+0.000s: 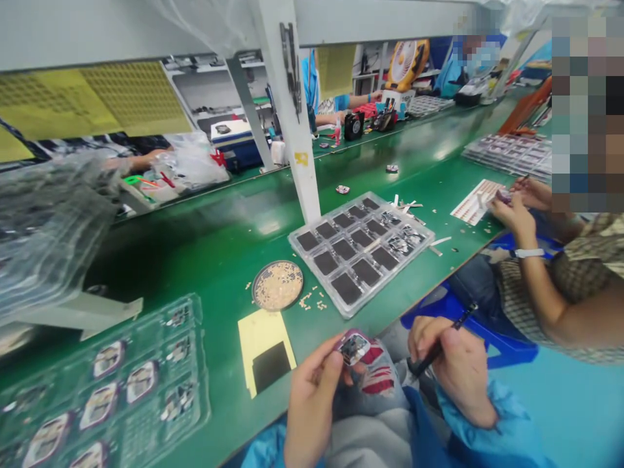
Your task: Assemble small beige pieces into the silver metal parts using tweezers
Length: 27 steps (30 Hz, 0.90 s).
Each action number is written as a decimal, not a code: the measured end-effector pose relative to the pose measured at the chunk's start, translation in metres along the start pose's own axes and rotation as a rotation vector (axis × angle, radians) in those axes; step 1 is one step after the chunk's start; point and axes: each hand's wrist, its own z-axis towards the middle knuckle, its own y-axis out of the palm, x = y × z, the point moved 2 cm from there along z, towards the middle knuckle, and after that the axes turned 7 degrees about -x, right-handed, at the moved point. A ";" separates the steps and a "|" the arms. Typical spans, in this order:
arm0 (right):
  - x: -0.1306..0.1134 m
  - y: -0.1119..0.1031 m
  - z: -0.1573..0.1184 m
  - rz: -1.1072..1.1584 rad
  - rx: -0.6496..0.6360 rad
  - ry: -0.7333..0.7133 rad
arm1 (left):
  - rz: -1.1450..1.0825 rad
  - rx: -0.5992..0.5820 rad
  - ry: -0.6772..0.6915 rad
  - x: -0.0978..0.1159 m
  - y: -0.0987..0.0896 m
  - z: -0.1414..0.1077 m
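My left hand (311, 398) pinches a small purple-rimmed device casing (355, 348) between thumb and fingers, its inner side with metal parts facing up. My right hand (461, 370) is closed around a slim black tool (464, 316), possibly tweezers, apart from the casing. Both hands are above my lap at the table's front edge. Just beyond them lies a yellow paper pad (247, 331) with a dark square sheet (271, 368) on it. A round dish (277, 285) holds many tiny tan pieces, and some are scattered beside it.
A clear compartment tray (348, 311) with dark pads and silvery parts stands ahead. Another clear tray (205, 390) at left holds several purple-rimmed casings. A white post (287, 110) rises behind. At right, a co-worker's hands (519, 211) hold a similar piece near a label sheet (472, 207).
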 end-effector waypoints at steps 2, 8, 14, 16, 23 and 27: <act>-0.004 0.007 0.001 0.005 -0.057 -0.012 | 0.052 0.023 0.019 0.004 -0.001 -0.001; -0.016 0.025 0.012 -0.141 -0.248 -0.147 | 0.102 0.038 0.018 0.009 -0.003 0.000; -0.018 0.031 0.017 -0.085 -0.230 -0.174 | 0.047 -0.053 -0.019 0.005 -0.002 0.003; -0.015 0.032 0.015 -0.013 -0.162 -0.117 | 0.023 -0.077 -0.022 0.004 -0.001 0.003; 0.010 0.043 0.005 0.043 -0.124 0.232 | -0.011 -0.081 -0.009 0.003 -0.008 -0.004; 0.013 0.065 0.002 -0.268 -0.338 0.229 | 0.112 0.014 0.019 0.014 -0.024 -0.021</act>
